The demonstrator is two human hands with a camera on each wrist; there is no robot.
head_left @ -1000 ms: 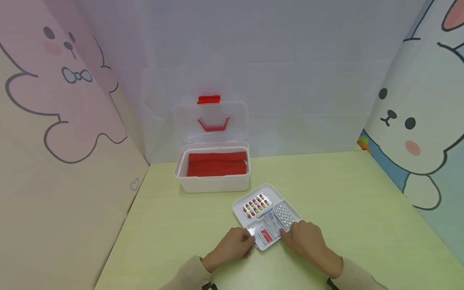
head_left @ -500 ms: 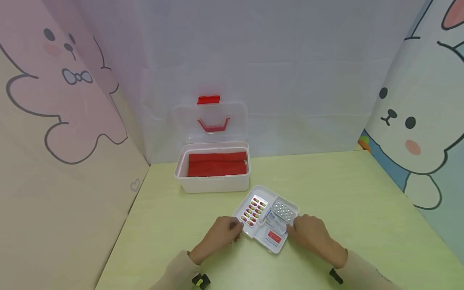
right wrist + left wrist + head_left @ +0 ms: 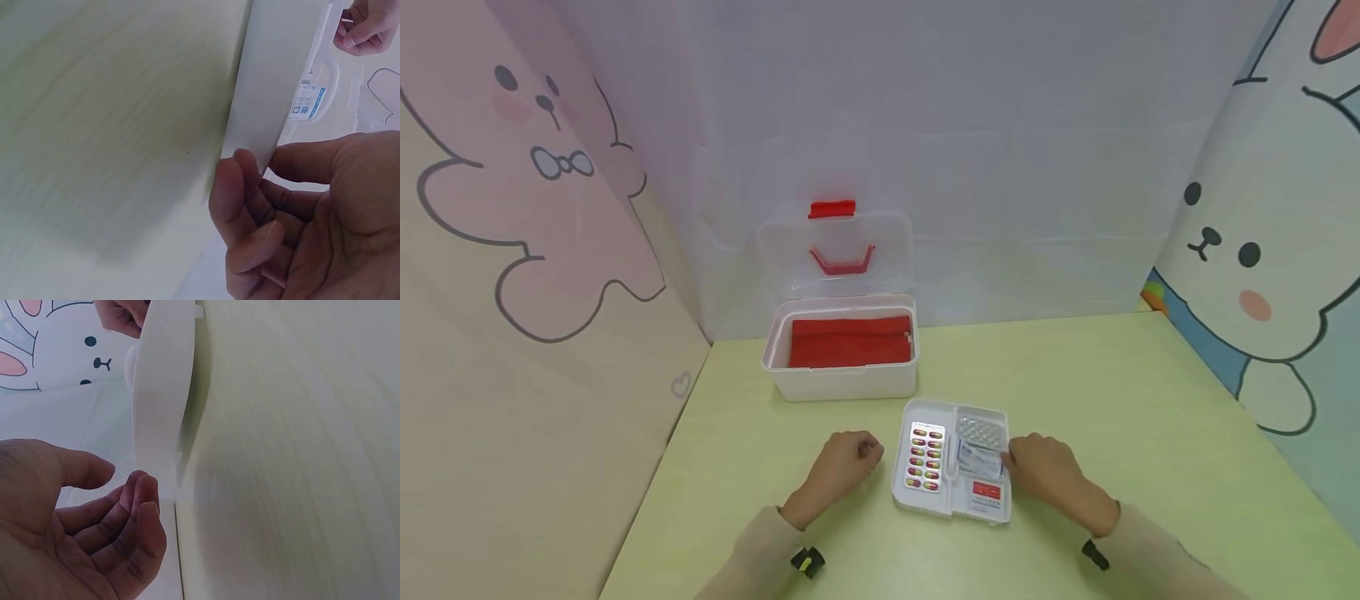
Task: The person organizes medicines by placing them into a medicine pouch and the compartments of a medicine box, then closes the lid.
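Note:
A white pill case [image 3: 952,497] lies opened flat on the table, its two halves side by side. The left half carries a blister pack of red-and-yellow capsules [image 3: 924,457]. In the right half are a silver blister pack [image 3: 982,432], a blue-and-white packet [image 3: 981,460] and a red-and-white label [image 3: 987,493]. My right hand [image 3: 1047,472] pinches the case's right edge, thumb on the rim and fingers along the outer wall [image 3: 275,69] in the right wrist view. Left of the case, my left hand [image 3: 838,465] holds nothing, its fingers loosely bent beside the near wall [image 3: 164,375].
Behind the case stands a white box [image 3: 842,385] with a red zipped pouch [image 3: 850,342] inside. Its clear lid [image 3: 880,229], with a red handle and latch, is raised against the back curtain. Pale yellow tabletop [image 3: 1135,400] extends to the right.
The pill case has turned from slanted to nearly square with the table. My left hand has let go and drawn away to the left; my right hand keeps its grip on the right edge.

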